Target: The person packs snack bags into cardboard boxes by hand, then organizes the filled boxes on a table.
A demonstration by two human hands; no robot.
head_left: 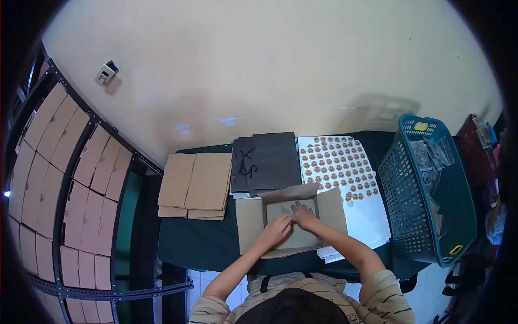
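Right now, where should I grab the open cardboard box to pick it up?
Probably by the two short side walls of the open cardboard box, one hand coming from each side. Its flaps are spread flat and floppy, and both hands press inside the middle.

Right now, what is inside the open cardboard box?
Both hands, left hand and right hand, press flat inside the open cardboard box. Anything beneath them is covered.
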